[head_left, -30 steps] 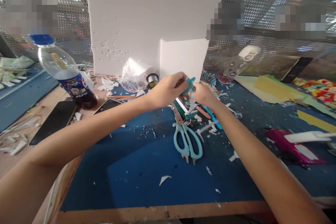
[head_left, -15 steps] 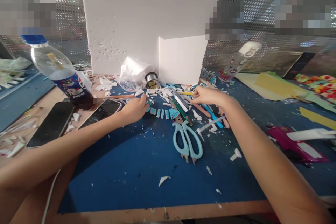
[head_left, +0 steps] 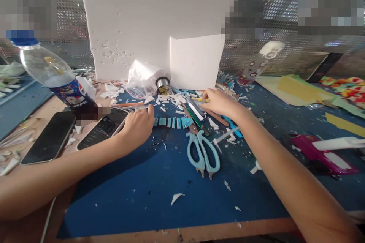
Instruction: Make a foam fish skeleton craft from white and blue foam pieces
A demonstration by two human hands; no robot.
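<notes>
My left hand (head_left: 139, 125) rests on the blue mat (head_left: 159, 182) with its fingers curled at the left end of a row of small light-blue foam pieces (head_left: 172, 122). What the fingertips pinch is hidden. My right hand (head_left: 219, 102) reaches into a pile of pens and white scraps (head_left: 192, 108) near a small white foam board (head_left: 196, 60); its fingers are closed around something thin and yellowish. Light-blue scissors (head_left: 203, 152) lie shut on the mat between my arms.
A Pepsi bottle (head_left: 61, 81) and two phones (head_left: 51, 136) lie at the left. A big white foam sheet (head_left: 154, 15) stands against the perforated metal wall. A wire spool (head_left: 162, 84), a plastic bag (head_left: 140, 79), a magenta tool (head_left: 319, 153) and coloured paper (head_left: 302, 93) surround the mat.
My hands were together in the air holding a light-blue piece. They have parted and come down: the left to the row of blue pieces, the right into the pen pile.
</notes>
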